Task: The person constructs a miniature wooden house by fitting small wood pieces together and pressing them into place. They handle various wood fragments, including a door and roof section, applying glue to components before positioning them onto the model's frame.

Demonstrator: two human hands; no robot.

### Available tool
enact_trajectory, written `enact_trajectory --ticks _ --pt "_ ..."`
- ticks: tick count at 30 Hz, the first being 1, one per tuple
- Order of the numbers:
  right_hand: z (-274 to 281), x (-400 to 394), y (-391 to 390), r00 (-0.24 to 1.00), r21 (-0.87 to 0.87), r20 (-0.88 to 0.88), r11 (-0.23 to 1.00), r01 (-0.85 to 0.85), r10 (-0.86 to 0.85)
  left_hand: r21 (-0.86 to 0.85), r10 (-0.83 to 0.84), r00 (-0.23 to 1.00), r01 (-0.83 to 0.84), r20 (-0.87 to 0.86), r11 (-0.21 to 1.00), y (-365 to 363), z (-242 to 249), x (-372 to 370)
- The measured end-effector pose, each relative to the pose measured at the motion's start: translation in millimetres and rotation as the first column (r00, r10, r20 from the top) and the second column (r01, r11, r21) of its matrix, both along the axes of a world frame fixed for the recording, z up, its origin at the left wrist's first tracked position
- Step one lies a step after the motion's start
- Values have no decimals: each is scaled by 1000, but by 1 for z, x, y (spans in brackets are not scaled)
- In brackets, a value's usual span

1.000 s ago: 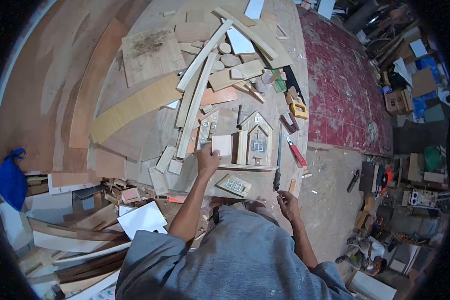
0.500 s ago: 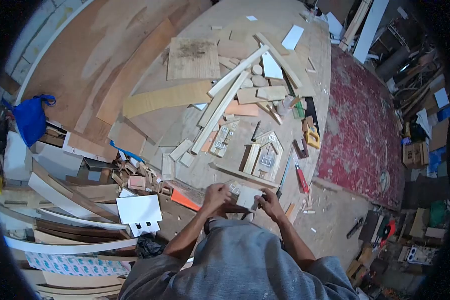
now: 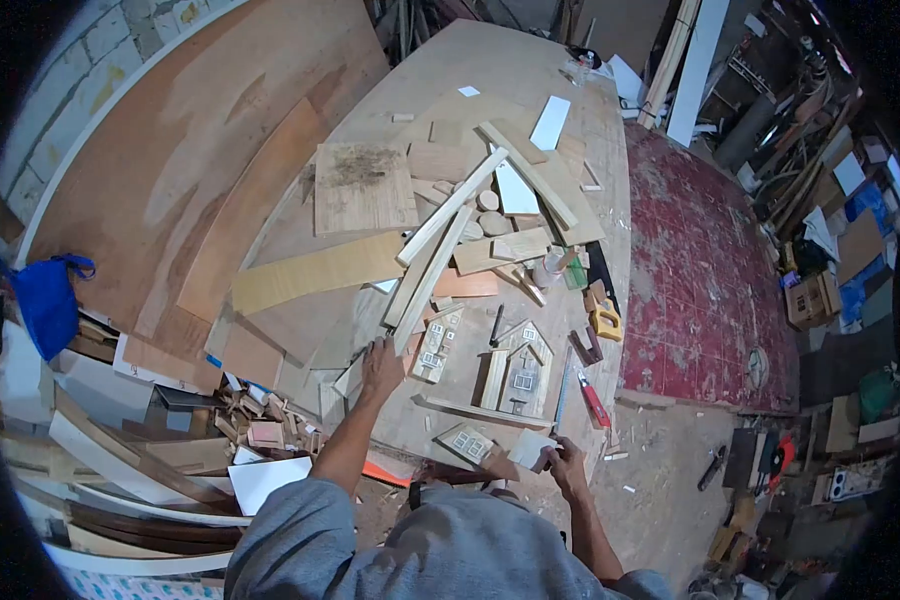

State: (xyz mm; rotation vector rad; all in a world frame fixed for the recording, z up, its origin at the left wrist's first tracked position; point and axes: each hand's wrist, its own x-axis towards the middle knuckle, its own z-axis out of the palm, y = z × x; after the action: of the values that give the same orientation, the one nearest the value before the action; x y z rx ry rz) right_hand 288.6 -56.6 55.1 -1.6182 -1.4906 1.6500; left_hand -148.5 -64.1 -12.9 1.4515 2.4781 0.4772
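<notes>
My left hand reaches over the table at the lower ends of the long wood strips, beside small wood offcuts; its fingers look apart, and I see nothing held. My right hand grips a small pale square board by its right edge, near the table's front. Left of that board a small house-shaped wood piece with windows lies flat. Farther in are a small wooden house model and a narrow house front, with a long thin strip in front of the model.
A red cutter and a yellow-handled saw lie at the right side of the table. A square board and wood pieces cover its middle. Wood scraps are heaped at the left.
My left hand has left the area by the small board and stretched forward and left to the strips' ends. My right hand still holds the board. The camera view has shifted, showing more of the far end.
</notes>
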Motion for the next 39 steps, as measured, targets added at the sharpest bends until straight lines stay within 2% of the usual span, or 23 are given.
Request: enact_trajectory --ticks 3,7,9,10,12,13,15,16,18,19,20,23,26,27,28,30,31,32,34,35,36,38,39 --pt "-8 -5 -3 998 4 10 998 56 -56 -30 63 990 -60 125 998 4 -5 -15" --pt "-12 -21 2 990 -27 -55 991 131 -133 -37 14 997 -11 71 999 16 8 -22" --pt "-5 -29 9 996 30 -21 995 92 -91 87 8 999 -5 -43 996 35 24 -13" --pt "-3 -31 12 995 30 -17 995 97 -97 87 3 999 1 -39 996 50 20 -11" --pt "-2 -35 15 993 38 15 993 115 -115 318 -177 980 196 -89 928 88 6 -9" --pt "-3 -35 15 992 40 24 992 123 -124 321 -185 979 201 -80 926 111 -2 -8" --pt "-1 -33 15 986 37 35 986 162 -164 174 -350 929 367 -122 914 160 -15 -1" --pt "3 -32 15 979 7 44 980 201 -201 184 -359 927 374 -112 909 176 -21 5" --pt "14 -27 14 979 30 83 982 185 -187 104 -318 857 389 -407 915 204 -30 17" --pt "21 -26 13 976 34 92 980 194 -197 21 -343 881 370 -326 929 211 -19 20" --pt "28 -25 11 965 22 126 973 230 -231 24 -353 880 380 -319 925 218 -8 21" --pt "29 -17 8 942 14 161 955 295 -293 -240 -466 865 421 -183 875 235 13 12" --pt "27 -13 6 935 11 139 945 328 -326 -235 -521 836 479 -174 846 237 15 3" --pt "27 -13 9 936 11 119 943 332 -331 -215 -530 843 503 -95 837 237 28 -1" --pt "25 -15 14 933 9 114 940 342 -340 -218 -539 837 510 -99 832 236 30 -8" --pt "26 -23 29 936 20 67 939 344 -344 -43 -546 837 548 40 836 230 49 -18" --pt "33 -26 39 950 -6 103 955 295 -293 -78 -535 845 534 6 842 228 67 -23" --pt "32 -33 49 951 -11 96 955 297 -295 -85 -537 844 535 0 841 230 53 -33" --pt "26 -41 68 969 5 91 973 231 -231 36 -263 949 261 173 965 233 17 -56" --pt "21 -46 79 969 5 89 973 230 -230 303 -223 948 148 229 942 226 24 -59" --pt "11 -55 91 983 60 90 986 153 -158 300 -216 950 143 225 943 222 32 -60" --pt "-16 -80 120 996 126 77 992 24 -34 469 -138 899 -82 415 880 203 48 -71" --pt "-25 -97 136 997 156 79 988 -20 8 438 -109 865 -136 489 889 196 34 -82"
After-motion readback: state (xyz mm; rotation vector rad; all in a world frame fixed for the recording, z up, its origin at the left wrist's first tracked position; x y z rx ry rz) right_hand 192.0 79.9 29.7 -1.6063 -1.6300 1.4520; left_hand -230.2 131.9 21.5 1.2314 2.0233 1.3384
